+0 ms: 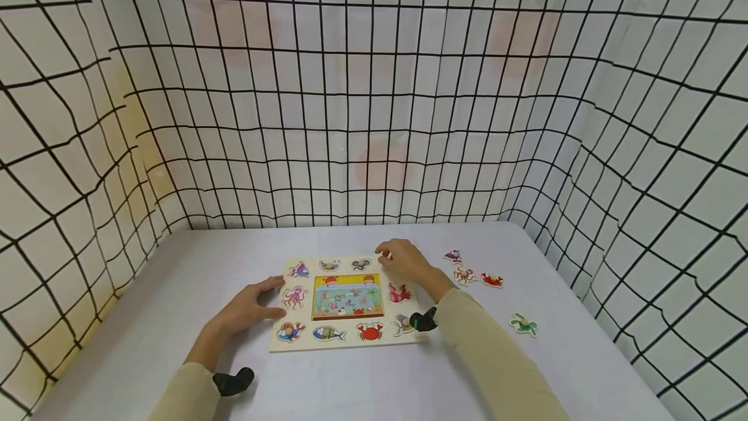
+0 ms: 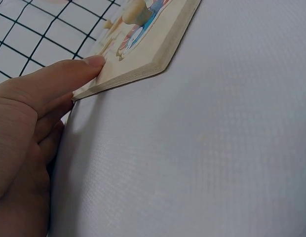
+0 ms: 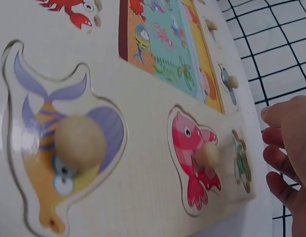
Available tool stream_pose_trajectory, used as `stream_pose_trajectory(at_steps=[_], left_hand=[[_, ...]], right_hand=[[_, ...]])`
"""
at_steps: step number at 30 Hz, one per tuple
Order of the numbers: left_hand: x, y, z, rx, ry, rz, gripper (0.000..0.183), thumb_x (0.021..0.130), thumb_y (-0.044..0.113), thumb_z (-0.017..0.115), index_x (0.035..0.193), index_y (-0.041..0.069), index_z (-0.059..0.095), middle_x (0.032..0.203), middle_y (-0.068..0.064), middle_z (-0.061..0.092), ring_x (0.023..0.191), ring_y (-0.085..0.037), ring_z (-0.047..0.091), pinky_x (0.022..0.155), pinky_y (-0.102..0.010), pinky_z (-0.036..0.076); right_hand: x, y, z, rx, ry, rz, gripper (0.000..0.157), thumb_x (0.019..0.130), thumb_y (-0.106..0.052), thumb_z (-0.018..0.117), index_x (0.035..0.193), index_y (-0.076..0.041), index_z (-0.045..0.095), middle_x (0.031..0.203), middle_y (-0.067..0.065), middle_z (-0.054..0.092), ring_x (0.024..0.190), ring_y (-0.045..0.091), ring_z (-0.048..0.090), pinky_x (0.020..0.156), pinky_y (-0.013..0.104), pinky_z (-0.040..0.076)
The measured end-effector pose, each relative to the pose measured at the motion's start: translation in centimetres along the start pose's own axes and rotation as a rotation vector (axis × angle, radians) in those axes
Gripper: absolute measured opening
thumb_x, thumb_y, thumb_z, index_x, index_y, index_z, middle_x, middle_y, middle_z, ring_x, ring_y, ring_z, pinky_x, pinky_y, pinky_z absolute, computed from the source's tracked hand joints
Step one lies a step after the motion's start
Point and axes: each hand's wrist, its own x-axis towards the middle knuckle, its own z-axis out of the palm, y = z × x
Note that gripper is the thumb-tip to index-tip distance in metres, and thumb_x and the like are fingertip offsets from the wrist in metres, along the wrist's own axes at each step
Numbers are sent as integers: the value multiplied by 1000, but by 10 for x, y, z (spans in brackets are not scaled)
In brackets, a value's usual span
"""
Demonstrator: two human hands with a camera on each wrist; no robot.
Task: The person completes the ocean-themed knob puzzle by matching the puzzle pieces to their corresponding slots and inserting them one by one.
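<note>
A wooden peg puzzle board (image 1: pixel 350 345) with sea-animal shapes around a middle picture lies on the table. My left hand (image 1: pixel 248 307) is at its left edge; in the left wrist view the thumb (image 2: pixel 89 69) rests on the rim, the other fingers partly hidden. Over the far right corner hovers my right hand (image 1: pixel 403 258), fingers loosely bent, nothing visible in them. Close by are a green turtle-shaped spot (image 3: pixel 241 163) without a knob and a pink lobster piece (image 3: pixel 192 153) with a knob. Nearer the wrist sits a knobbed orange-and-purple fish piece (image 3: pixel 69 153).
Loose pieces lie right of the board: a small sailfin-like piece (image 1: pixel 453 256), an octopus (image 1: pixel 465 275), a red crab (image 1: pixel 493 280) and, closer, a green turtle (image 1: pixel 524 325). Black grid netting (image 1: pixel 350 115) over white walls surrounds the table on the sides and back.
</note>
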Motion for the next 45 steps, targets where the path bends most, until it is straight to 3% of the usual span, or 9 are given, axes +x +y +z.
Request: stream_pose_trajectory(at_steps=[9,16,27,39,45], left_hand=[[0,-2,0,1,5,-4,81,82,30,89,150,5,53,162,-20,37,152,-47,20,118,-67,16],[1,-3,1,1,5,1,81,81,29,89,150,4,53,162,-20,37,152,-47,19,118,-68,16],[1,-4,2,11,6,10,81,82,30,89,150,4,53,162,-20,37,152,-47,20,118,-68,16],[0,-3,0,13,3,15,81,82,30,89,150,3,53,162,-21,36,151,-48,20,118,-68,16],[0,-1,0,2,3,13,81,82,28,89,150,3,53,162,-20,37,152,-48,19,118,-68,15]], right_hand=[[-7,17,-9,2,30,5,23,101,-18,68,121,-9,75,100,-1,68,83,15,59,72,36,53],[-13,24,-16,-11,22,55,23,101,-17,68,121,-9,75,101,0,68,88,17,60,79,37,53],[-26,40,-25,-8,29,84,23,101,-16,66,121,-8,75,104,2,69,93,19,62,80,38,54],[-43,70,-45,-15,41,120,25,101,-16,67,124,-7,74,106,4,70,94,22,62,80,41,55],[-56,86,-55,-25,59,145,26,101,-14,66,124,-4,73,109,8,70,99,26,64,89,48,55]])
